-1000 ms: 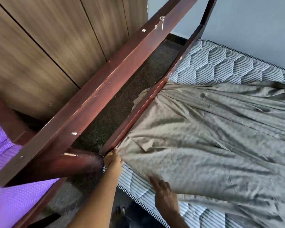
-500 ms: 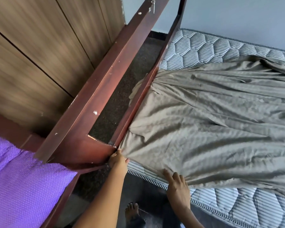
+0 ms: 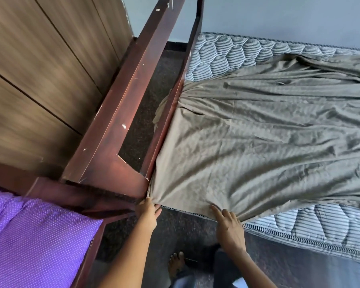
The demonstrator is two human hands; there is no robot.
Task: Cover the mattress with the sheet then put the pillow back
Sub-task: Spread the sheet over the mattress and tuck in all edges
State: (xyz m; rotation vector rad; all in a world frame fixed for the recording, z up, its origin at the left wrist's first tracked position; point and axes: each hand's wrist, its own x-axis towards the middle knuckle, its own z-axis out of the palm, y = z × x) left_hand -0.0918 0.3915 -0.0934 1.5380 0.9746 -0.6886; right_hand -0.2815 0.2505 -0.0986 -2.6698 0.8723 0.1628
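The grey-green sheet [image 3: 268, 142] lay rumpled over the middle of the striped mattress [image 3: 227, 50], leaving bare strips along the far edge and at the near right. Its near left corner sat at the mattress corner, against the dark red bed frame [image 3: 116, 121]. The left hand [image 3: 149, 210] held that corner, its fingers curled into the cloth beside the frame. The right hand [image 3: 230, 227] rested on the sheet's near hem at the mattress edge, fingers [image 3: 216, 212] straight and slightly spread. A purple dotted pillow [image 3: 40, 235] lay off the bed at lower left, below a brown wardrobe [image 3: 40, 80]. A bare foot [image 3: 176, 262] stood on the dark floor [image 3: 175, 229].
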